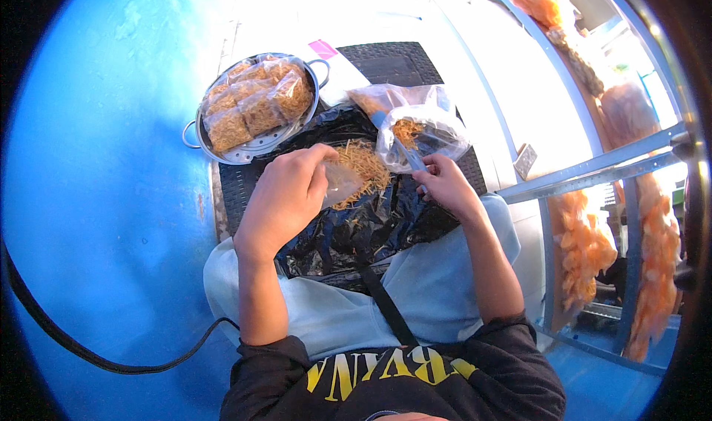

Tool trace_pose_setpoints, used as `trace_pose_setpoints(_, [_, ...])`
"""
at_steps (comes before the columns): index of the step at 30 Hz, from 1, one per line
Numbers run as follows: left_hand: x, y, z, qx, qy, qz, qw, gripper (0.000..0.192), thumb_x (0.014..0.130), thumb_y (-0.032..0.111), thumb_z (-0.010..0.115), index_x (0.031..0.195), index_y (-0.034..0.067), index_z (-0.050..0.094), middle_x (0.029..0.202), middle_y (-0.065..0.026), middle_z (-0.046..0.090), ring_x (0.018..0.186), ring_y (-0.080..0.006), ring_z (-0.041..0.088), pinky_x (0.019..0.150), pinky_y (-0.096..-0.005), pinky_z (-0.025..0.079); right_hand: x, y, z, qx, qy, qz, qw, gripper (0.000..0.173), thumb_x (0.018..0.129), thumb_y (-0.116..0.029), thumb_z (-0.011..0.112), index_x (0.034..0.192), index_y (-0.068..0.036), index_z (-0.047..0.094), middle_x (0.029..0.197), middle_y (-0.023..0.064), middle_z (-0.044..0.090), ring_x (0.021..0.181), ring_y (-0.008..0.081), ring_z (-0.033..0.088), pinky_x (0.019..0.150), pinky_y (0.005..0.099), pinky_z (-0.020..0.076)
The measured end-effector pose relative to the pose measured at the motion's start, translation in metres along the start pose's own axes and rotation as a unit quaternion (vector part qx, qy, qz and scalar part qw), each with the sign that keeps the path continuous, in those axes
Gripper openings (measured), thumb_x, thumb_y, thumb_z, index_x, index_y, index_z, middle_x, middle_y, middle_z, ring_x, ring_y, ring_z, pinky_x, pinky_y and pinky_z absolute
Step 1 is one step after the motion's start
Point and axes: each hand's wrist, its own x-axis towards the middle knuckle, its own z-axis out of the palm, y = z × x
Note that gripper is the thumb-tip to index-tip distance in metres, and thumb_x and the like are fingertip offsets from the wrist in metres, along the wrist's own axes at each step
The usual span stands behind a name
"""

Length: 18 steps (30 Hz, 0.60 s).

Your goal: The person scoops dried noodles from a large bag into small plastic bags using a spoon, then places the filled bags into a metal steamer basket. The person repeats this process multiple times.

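My left hand (292, 195) holds a small clear plastic bag (340, 184) by its edge, over a pile of thin golden-brown dry sticks or shreds (370, 162). That pile lies on a crumpled black plastic sheet (345, 237) in front of my crossed legs. My right hand (442, 184) grips the handle of a pale spoon or scoop (410, 155). Its far end reaches into an open translucent plastic bag (453, 137). Inside that bag are orange-brown shreds (408, 131). How full the small bag is cannot be made out.
A round metal steamer pan (245, 156) at the far left holds several filled clear packets (258, 112). Behind the open bag lies another plastic bag (372, 98). A blue wall (111, 170) stands left. On the right, a metal rack (589, 168) bears bags of orange snacks (584, 248).
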Motion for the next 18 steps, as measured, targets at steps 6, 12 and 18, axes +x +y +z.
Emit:
trace_pose_setpoints(6, [-0.002, 0.006, -0.005, -0.016, -0.017, -0.028, 0.999, 0.012, 0.094, 0.003, 0.055, 0.102, 0.000, 0.064, 0.078, -0.0218, 0.064, 0.067, -0.0346, 0.062, 0.067, -0.0402, 0.048, 0.001, 0.011, 0.026, -0.161, 0.176, -0.150, 0.959, 0.041, 0.096, -0.028, 0.066, 0.122, 0.003, 0.063, 0.105, 0.0248, 0.070, 0.097, 0.0385, 0.070, 0.086, 0.0463, 0.0539])
trace_pose_setpoints(12, [-0.002, -0.005, -0.006, 0.009, -0.015, 0.011, 1.000, 0.015, 0.095, 0.004, 0.054, 0.098, -0.001, 0.068, 0.086, -0.0214, 0.068, 0.081, -0.0368, 0.068, 0.076, -0.0417, 0.051, -0.021, 0.005, 0.040, -0.221, 0.231, -0.154, 0.935, 0.035, 0.094, -0.022, 0.062, 0.119, 0.003, 0.063, 0.104, 0.0263, 0.069, 0.099, 0.0443, 0.067, 0.089, 0.0513, 0.0515])
trace_pose_setpoints(18, [-0.004, -0.005, -0.001, 0.019, 0.017, 0.017, 1.000, 0.019, 0.096, 0.007, 0.056, 0.107, -0.002, 0.070, 0.094, -0.0220, 0.071, 0.088, -0.0371, 0.070, 0.080, -0.0415, 0.052, -0.016, 0.003, 0.053, -0.223, 0.271, -0.186, 0.918, 0.030, 0.093, -0.018, 0.060, 0.113, 0.004, 0.065, 0.104, 0.0258, 0.069, 0.093, 0.0447, 0.067, 0.085, 0.0517, 0.0526])
